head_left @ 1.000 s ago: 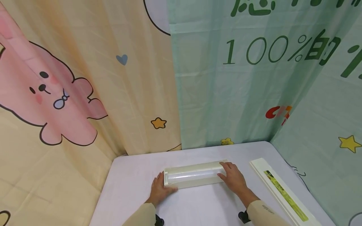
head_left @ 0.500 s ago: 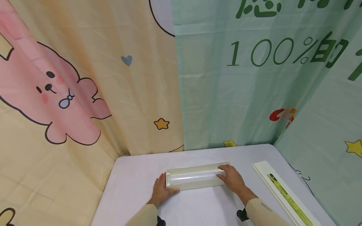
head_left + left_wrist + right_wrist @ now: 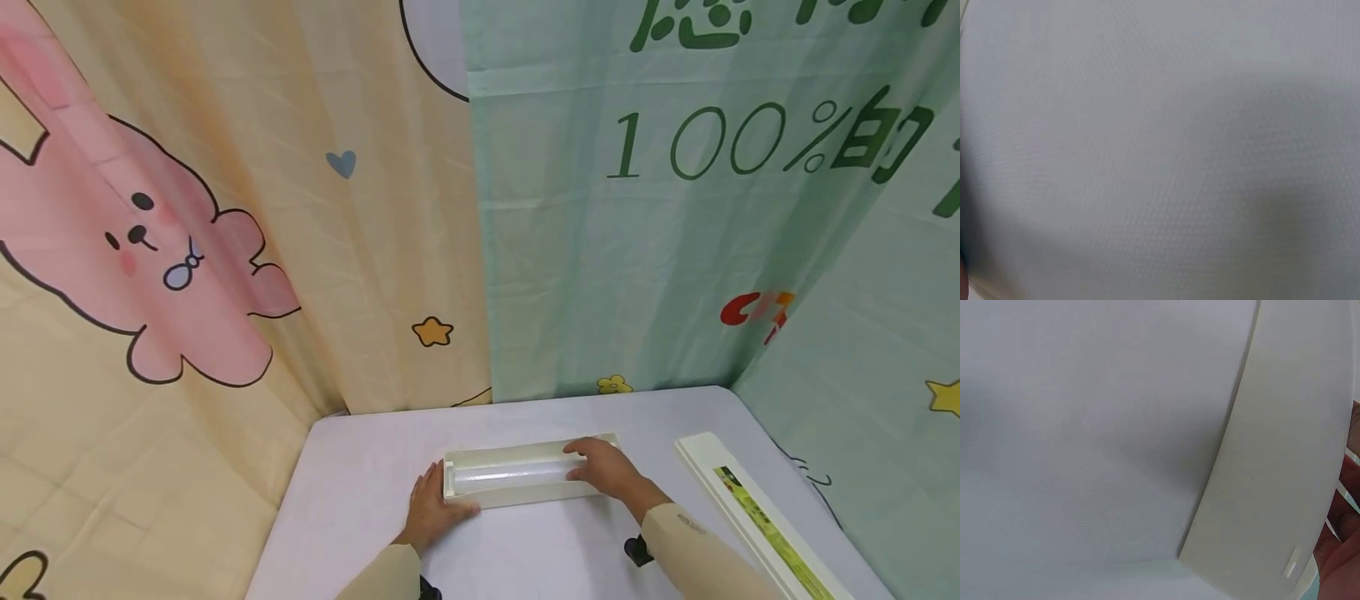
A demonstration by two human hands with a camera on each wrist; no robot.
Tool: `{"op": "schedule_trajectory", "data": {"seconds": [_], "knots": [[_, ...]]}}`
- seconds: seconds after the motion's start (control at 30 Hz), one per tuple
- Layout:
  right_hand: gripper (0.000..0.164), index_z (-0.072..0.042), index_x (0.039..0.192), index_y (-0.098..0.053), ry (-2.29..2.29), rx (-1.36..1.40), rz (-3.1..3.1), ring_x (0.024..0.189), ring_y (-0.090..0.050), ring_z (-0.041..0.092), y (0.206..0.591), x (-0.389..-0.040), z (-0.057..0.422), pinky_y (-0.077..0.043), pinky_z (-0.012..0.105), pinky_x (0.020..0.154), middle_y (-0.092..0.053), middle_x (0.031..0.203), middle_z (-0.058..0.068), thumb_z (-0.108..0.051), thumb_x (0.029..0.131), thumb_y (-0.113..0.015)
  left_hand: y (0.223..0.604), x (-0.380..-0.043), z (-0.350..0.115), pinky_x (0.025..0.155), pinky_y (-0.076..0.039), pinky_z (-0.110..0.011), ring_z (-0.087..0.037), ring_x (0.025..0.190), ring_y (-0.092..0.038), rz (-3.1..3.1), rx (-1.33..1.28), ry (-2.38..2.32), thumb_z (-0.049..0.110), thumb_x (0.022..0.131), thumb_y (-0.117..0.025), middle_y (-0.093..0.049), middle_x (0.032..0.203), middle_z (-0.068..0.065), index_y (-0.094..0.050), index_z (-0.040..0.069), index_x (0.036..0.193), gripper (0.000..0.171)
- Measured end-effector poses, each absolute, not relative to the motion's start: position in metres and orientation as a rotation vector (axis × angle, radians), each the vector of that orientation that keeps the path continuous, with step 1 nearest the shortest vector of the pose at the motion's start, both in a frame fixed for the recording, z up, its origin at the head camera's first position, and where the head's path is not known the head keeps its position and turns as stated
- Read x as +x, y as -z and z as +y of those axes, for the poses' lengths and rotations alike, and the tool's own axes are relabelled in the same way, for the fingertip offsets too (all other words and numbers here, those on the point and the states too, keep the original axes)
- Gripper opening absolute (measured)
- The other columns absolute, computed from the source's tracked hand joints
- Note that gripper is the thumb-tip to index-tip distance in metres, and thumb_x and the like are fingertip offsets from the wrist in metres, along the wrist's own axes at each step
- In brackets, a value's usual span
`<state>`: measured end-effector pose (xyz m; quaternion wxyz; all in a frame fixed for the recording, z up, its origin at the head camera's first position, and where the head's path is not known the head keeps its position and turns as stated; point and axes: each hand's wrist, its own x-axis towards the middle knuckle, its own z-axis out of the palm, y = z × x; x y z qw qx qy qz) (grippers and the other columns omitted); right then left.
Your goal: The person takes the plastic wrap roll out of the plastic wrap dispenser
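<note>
A long cream plastic box [image 3: 517,498] with its top uncovered lies across the white table. Inside it shows a shiny, clear roll [image 3: 502,476] that looks like cling film. My left hand [image 3: 431,510] holds the box's left end, fingers along the end wall and thumb along the front side. Over the right part of the box is my right hand [image 3: 609,468], fingers and thumb spread apart with their tips at the roll. In the right wrist view, fingers [image 3: 1341,550] show past the edge of the box's side wall [image 3: 1272,456]. The left wrist view is mostly blurred white cloth.
A long white lid-like piece [image 3: 693,450] with a yellow-green label [image 3: 772,533] lies slanted at the table's right. White cloth covers the table [image 3: 360,467]. Printed curtains [image 3: 405,208] stand close behind it and on both sides.
My right hand has slid left along the box, away from its right end. The left hand keeps its place on the left end. The whole view has shifted slightly.
</note>
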<state>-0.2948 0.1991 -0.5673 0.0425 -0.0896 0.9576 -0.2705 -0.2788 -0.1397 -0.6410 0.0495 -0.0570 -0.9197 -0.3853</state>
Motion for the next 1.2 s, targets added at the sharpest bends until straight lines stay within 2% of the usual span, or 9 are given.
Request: {"op": "schedule_trajectory", "data": {"seconds": [0.13,0.4,0.67,0.9,1.2], "knots": [[0.047,-0.018,0.113,-0.064,0.824,-0.346,2.853,0.112,-0.053,0.028,0.568,-0.301,0.195,-0.043,0.048,0.095,-0.060,0.118,0.004,-0.028,0.069,-0.079,0.643,-0.278,-0.140,0.111,-0.013,-0.048,-0.033,0.132,-0.029,-2.798,-0.189,1.151,0.061,0.050,-0.079,-0.047,0.135,-0.012,-0.040,0.009,0.137,0.109],[0.047,-0.014,0.115,-0.063,0.821,-0.444,2.777,0.107,-0.055,0.024,0.576,-0.307,0.187,-0.046,0.045,0.093,-0.059,0.120,0.002,-0.023,0.071,-0.078,0.642,-0.278,-0.140,0.111,-0.011,-0.048,-0.031,0.133,-0.027,-2.812,-0.208,1.128,0.063,0.052,-0.077,-0.046,0.137,-0.010,-0.039,0.010,0.139,0.109],[0.039,-0.014,0.110,-0.066,0.811,-0.543,2.724,0.110,-0.052,0.026,0.577,-0.306,0.173,-0.042,0.047,0.096,-0.059,0.117,0.002,-0.014,0.072,-0.078,0.640,-0.276,-0.140,0.111,-0.011,-0.047,-0.032,0.133,-0.027,-2.837,-0.169,1.124,0.064,0.051,-0.077,-0.044,0.138,-0.011,-0.037,0.010,0.140,0.111],[0.037,-0.018,0.107,-0.068,0.807,-0.473,2.707,0.109,-0.052,0.023,0.579,-0.308,0.167,-0.042,0.046,0.098,-0.060,0.114,-0.003,-0.013,0.072,-0.078,0.643,-0.278,-0.141,0.112,-0.009,-0.046,-0.030,0.134,-0.025,-2.854,-0.159,1.126,0.068,0.051,-0.075,-0.042,0.140,-0.009,-0.035,0.013,0.141,0.114],[0.038,-0.017,0.108,-0.069,0.870,-0.398,2.683,0.113,-0.051,0.028,0.579,-0.307,0.166,-0.040,0.050,0.097,-0.059,0.118,0.002,-0.014,0.072,-0.078,0.646,-0.280,-0.141,0.112,-0.010,-0.047,-0.029,0.134,-0.026,-2.863,-0.139,1.108,0.069,0.049,-0.075,-0.043,0.139,-0.007,-0.036,0.012,0.140,0.115]]}}
